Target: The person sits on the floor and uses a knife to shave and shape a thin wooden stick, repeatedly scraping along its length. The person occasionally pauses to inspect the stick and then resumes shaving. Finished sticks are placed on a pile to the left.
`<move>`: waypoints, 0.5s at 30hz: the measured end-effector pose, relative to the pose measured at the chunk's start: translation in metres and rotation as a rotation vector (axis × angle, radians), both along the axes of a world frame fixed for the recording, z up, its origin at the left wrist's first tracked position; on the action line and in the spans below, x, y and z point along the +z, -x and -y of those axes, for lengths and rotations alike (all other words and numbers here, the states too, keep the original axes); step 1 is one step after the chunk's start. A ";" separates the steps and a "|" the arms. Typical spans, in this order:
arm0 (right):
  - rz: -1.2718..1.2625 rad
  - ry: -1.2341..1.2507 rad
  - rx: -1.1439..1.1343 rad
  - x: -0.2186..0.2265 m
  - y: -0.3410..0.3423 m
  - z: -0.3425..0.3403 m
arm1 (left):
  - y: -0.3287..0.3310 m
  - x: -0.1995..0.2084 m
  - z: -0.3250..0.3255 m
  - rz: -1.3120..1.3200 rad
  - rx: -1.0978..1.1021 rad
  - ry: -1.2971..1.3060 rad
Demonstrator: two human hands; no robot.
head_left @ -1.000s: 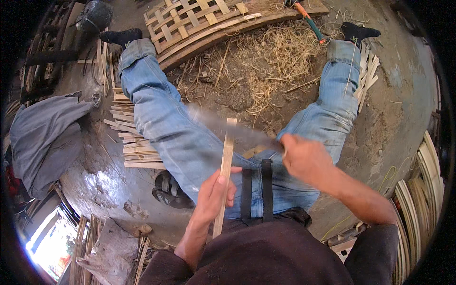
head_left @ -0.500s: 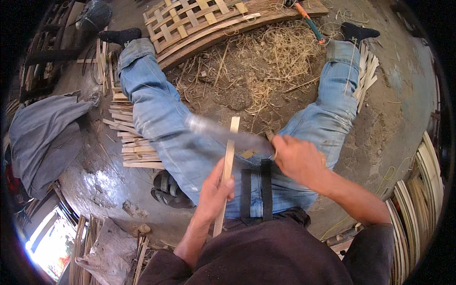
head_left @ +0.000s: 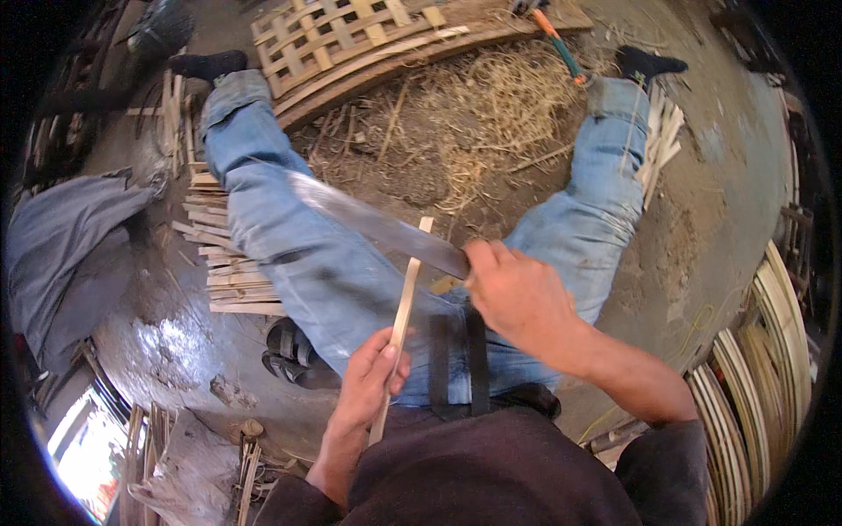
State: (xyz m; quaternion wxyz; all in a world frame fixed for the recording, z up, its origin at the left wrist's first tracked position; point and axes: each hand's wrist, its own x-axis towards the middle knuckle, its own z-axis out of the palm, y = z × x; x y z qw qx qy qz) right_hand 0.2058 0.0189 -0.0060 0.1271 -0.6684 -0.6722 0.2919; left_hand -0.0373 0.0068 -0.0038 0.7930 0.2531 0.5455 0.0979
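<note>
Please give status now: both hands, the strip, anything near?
Left hand shut on bamboo strip. Right hand shut on big knife, blade across the strip's upper end. Legs directly beneath.

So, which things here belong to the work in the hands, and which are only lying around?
In use:
- bamboo strip, gripped by the left hand
- long knife, gripped by the right hand, its blade against the strip

Lying about:
- woven bamboo panel
- heap of shavings
- cut strips beside the leg
- grey cloth
- orange-handled tool
</note>
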 end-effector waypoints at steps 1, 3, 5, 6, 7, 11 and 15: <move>0.034 0.098 0.047 -0.007 0.002 0.017 | -0.002 -0.005 -0.001 -0.014 0.034 0.001; 0.076 0.182 0.193 -0.003 0.005 0.050 | -0.006 -0.014 0.000 -0.046 0.096 0.016; 0.087 0.160 0.390 0.002 0.003 0.070 | -0.007 -0.012 -0.002 -0.061 0.039 -0.044; 0.199 0.151 0.359 -0.003 -0.005 0.067 | -0.009 -0.006 -0.005 -0.050 0.017 -0.061; 0.175 0.207 0.239 -0.007 -0.015 0.053 | -0.010 -0.002 -0.006 -0.041 -0.003 -0.075; 0.129 0.212 0.150 -0.004 -0.035 0.024 | -0.007 -0.001 -0.004 0.033 -0.053 -0.057; 0.250 0.226 -0.008 -0.019 -0.048 0.012 | -0.008 0.006 -0.005 0.019 -0.049 -0.075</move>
